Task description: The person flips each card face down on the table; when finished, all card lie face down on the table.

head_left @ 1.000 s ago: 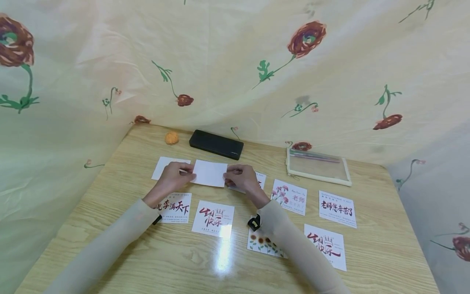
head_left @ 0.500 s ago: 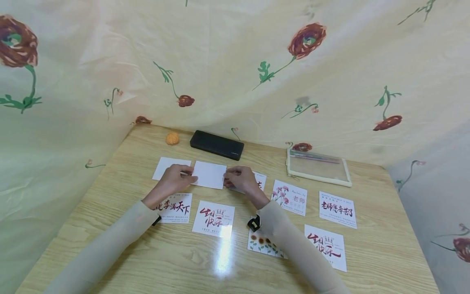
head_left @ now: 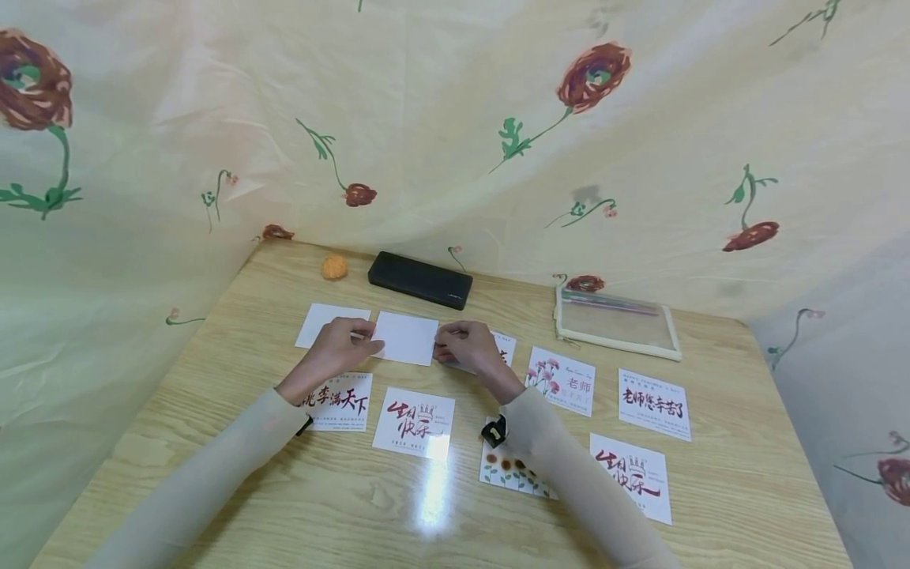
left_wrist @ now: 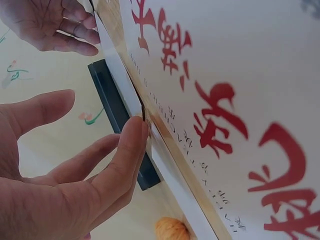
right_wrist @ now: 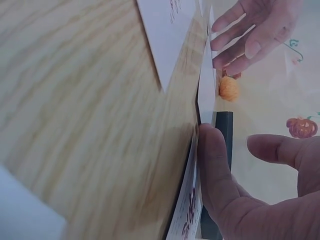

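A blank white card (head_left: pixel 404 338) lies low over the wooden table (head_left: pixel 235 466), between my two hands. My left hand (head_left: pixel 368 342) touches its left edge, and in the left wrist view the index fingertip (left_wrist: pixel 134 131) rests on the card's corner (left_wrist: pixel 120 80) with the thumb held apart. My right hand (head_left: pixel 441 348) touches the right edge. The right wrist view shows a finger (right_wrist: pixel 212 165) against the card (right_wrist: pixel 206 92), thumb clear of it. Neither hand grips anything.
Another blank card (head_left: pixel 323 320) lies at the left. Several printed cards (head_left: pixel 415 423) (head_left: pixel 562 381) (head_left: pixel 652 404) are spread nearer me. A black case (head_left: pixel 419 279), an orange ball (head_left: pixel 332 267) and a clear pencil pouch (head_left: pixel 614 324) sit along the back by the flowered curtain (head_left: pixel 455 126).
The blank card has sunk from slightly raised to nearly flat on the table. Both hands stayed at its edges.
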Available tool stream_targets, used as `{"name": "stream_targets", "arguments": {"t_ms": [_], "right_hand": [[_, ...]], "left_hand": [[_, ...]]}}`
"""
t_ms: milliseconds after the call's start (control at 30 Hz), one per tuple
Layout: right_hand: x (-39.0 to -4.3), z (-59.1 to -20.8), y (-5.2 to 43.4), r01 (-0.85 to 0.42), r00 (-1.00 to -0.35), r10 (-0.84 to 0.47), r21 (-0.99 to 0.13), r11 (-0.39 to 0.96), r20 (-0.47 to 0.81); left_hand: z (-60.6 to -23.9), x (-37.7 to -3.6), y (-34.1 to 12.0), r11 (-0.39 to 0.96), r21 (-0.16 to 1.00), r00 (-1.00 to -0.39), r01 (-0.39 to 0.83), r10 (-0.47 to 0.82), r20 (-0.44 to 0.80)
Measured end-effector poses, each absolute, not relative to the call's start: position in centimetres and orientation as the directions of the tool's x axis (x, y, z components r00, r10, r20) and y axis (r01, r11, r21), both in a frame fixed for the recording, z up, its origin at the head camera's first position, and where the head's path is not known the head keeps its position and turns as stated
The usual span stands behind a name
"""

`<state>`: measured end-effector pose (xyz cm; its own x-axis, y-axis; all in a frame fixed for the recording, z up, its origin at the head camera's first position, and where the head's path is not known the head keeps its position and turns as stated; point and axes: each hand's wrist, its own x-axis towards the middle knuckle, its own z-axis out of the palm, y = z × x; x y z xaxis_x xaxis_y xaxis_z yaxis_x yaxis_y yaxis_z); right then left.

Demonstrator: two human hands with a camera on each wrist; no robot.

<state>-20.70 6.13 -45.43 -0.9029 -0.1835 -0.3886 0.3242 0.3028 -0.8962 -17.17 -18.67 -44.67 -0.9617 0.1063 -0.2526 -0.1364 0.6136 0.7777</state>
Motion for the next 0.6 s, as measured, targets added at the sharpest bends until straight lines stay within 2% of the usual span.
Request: {"name": "stream_targets", "arguments": {"t_ms": [333,600], "right_hand": [[-20.3,-45.0,7.5,0.339,-0.903,-0.17,-0.898,0.282,-0.395],[-20.0,-44.5,9.1,0.337,-0.909,-0.157,-0.903,0.266,-0.385]], "left_hand": [[-44.8,-17.3,-17.6,0.573,0.812,-0.971,-0.107,0.114,-0.209],[-44.6,-17.3,-15.7,0.536,0.841,-0.964,-0.071,0.178,-0.195]]}}
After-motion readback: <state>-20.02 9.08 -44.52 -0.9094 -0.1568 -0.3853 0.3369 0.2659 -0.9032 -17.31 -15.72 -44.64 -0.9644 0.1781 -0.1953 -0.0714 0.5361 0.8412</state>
